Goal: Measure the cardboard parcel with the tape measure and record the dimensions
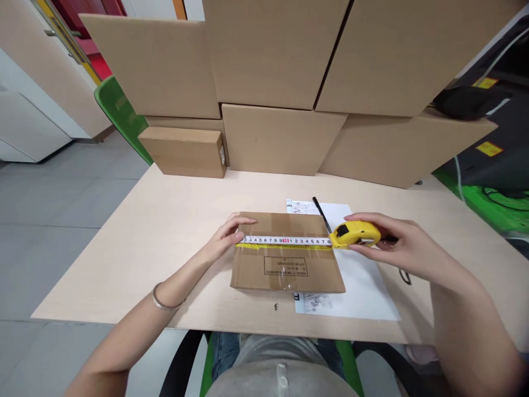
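A flat cardboard box (285, 264) lies in the middle of the light wooden table (165, 242). A tape measure's white blade (285, 241) stretches across the box's top from left to right. My left hand (227, 237) pinches the blade's free end at the box's left edge. My right hand (397, 242) grips the yellow tape measure case (355, 234) at the box's right edge. The box rests partly on a white sheet of paper (359, 286).
A black pen (321, 212) lies on the paper behind the box. Large cardboard boxes (281, 82) are stacked along the table's far edge, with a small one (184, 151) at the left. A green chair back (119, 116) stands beyond the left corner. Black equipment (491, 127) sits at the right.
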Motion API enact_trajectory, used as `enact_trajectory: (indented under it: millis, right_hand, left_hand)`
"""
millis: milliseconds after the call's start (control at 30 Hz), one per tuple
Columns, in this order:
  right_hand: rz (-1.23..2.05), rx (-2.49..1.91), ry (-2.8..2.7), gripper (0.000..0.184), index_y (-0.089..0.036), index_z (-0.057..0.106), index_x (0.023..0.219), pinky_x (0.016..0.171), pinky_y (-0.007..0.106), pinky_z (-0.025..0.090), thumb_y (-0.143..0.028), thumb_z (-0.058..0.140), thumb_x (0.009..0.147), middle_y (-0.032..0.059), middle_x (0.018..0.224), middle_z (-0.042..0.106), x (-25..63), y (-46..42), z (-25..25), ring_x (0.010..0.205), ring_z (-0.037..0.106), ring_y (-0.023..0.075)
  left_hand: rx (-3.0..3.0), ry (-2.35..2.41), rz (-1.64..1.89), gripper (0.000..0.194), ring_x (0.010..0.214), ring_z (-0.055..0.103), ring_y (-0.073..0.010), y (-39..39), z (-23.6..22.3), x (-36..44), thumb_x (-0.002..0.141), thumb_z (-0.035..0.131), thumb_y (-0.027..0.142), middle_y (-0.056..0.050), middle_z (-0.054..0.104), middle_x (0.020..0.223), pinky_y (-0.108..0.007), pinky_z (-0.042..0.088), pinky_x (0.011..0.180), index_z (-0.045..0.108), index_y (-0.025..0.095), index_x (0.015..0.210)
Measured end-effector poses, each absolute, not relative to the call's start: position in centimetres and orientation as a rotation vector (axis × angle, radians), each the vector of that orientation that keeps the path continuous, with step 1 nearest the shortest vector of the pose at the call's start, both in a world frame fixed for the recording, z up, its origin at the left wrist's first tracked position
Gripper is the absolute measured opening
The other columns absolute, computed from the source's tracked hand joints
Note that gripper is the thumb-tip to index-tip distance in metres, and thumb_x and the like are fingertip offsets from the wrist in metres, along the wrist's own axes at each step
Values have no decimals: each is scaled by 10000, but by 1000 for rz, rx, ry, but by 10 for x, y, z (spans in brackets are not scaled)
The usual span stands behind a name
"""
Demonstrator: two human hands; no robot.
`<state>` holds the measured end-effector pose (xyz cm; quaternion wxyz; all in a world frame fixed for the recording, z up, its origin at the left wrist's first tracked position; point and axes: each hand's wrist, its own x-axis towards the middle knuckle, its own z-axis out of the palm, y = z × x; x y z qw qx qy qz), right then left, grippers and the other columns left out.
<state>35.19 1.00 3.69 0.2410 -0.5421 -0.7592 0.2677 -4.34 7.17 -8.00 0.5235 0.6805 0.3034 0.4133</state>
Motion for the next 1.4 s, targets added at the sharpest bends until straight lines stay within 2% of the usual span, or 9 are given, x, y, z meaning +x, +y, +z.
enact_trajectory:
  millis: [167, 333, 467, 600, 667, 833, 1100, 1300, 1400]
  right_hand:
    - [567, -1293, -2377, 403, -317, 647, 1286, 729, 315, 507, -398, 701, 896, -5, 1098, 780, 271, 38, 54, 851, 720, 199]
    - [517, -980, -2606, 407, -281, 628, 1303, 764, 335, 448, -318, 635, 898, -10, 1287, 747, 184, 63, 49, 1009, 729, 247]
    - [471, -942, -2565, 445, -232, 628, 1266, 721, 330, 418, -281, 667, 825, 16, 1153, 781, 182, 63, 53, 897, 723, 237]
    - [613, -792, -2529, 423, -249, 655, 1111, 717, 297, 432, -145, 691, 702, -8, 1005, 756, 229, 48, 66, 833, 680, 188]
    - [781, -646, -2565, 439, -261, 661, 1097, 816, 290, 461, -75, 678, 700, -3, 1072, 724, 251, 36, 70, 927, 675, 173]
    - [1000, -553, -2692, 458, -258, 687, 1115, 883, 274, 477, -18, 668, 725, 35, 1183, 640, 266, 11, 64, 1009, 649, 159]
    - [1034, -616, -2728, 442, -250, 674, 1238, 936, 318, 507, -67, 619, 840, 77, 1295, 613, 262, 27, 62, 1111, 645, 188]
    - [931, -618, -2691, 400, -206, 672, 1200, 1040, 399, 471, -83, 582, 830, 93, 1231, 677, 266, 84, 67, 1163, 630, 226]
    - [883, -731, -2655, 349, -209, 684, 1152, 953, 384, 505, -139, 622, 816, 83, 1178, 696, 270, 107, 69, 1080, 650, 232]
  left_hand:
    - [1573, 736, 1013, 428, 1204, 531, -310, 74, -81, -41, 918, 647, 574, -84, 647, 1183, -477, 341, 1134, 752, 267, 1198]
    - [1447, 739, 1094, 715, 1211, 605, -314, 72, -88, -30, 993, 269, 739, -93, 704, 1206, -474, 443, 1084, 736, 233, 1187]
    - [1444, 744, 1090, 805, 1292, 589, -349, 71, -82, -31, 981, 209, 773, -114, 721, 1243, -518, 433, 1128, 746, 205, 1172]
    - [1741, 877, 1072, 545, 1528, 346, -339, 58, -51, -38, 1017, 422, 636, -99, 530, 1526, -548, 206, 1291, 756, 239, 1185]
    - [2071, 985, 1118, 354, 1537, 337, -318, 41, -29, -36, 1043, 505, 438, -127, 489, 1534, -556, 276, 1267, 707, 233, 1248]
    - [2500, 778, 1041, 243, 1204, 623, -239, -11, 8, -13, 1015, 499, 189, -155, 619, 1225, -401, 571, 990, 587, 163, 1240]
    - [2716, 585, 880, 223, 779, 589, -221, -19, -10, 2, 1039, 417, 347, -71, 640, 836, -359, 523, 727, 546, 178, 970]
    - [3055, 426, 639, 476, 752, 534, -229, -18, -8, 0, 998, 425, 273, -29, 557, 818, -359, 425, 690, 461, 225, 1470]
    - [3051, 492, 618, 476, 771, 538, -228, -20, -8, 3, 1019, 419, 332, -41, 579, 844, -362, 441, 717, 463, 177, 1467]
